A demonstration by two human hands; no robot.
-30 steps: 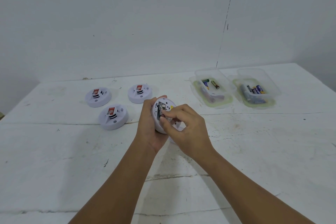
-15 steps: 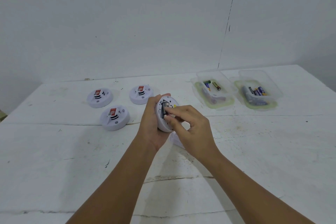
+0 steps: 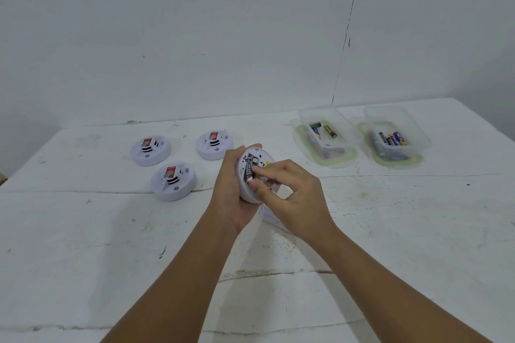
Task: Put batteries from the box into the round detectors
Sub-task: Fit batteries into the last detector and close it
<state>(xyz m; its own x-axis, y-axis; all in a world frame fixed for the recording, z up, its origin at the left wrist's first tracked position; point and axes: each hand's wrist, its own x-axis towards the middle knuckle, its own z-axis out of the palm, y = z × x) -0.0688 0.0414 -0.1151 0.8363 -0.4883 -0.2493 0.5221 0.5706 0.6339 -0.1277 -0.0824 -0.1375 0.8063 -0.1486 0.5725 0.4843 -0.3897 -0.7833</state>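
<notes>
My right hand (image 3: 295, 192) has its fingers (image 3: 260, 172) curled down onto the black battery (image 3: 250, 167), pressing it into the open back of the round detector (image 3: 252, 175). My left hand (image 3: 231, 189) grips that detector from behind, tilted toward me. I judge the risk is a half-seated battery: if I press off-centre it could spring out of its slot, or go in the wrong way round. Beyond my fingers to the left lie three more detectors (image 3: 173, 181) on the surface (image 3: 390, 231). To the right, well apart, sit two clear boxes (image 3: 324, 139) holding spare batteries.
</notes>
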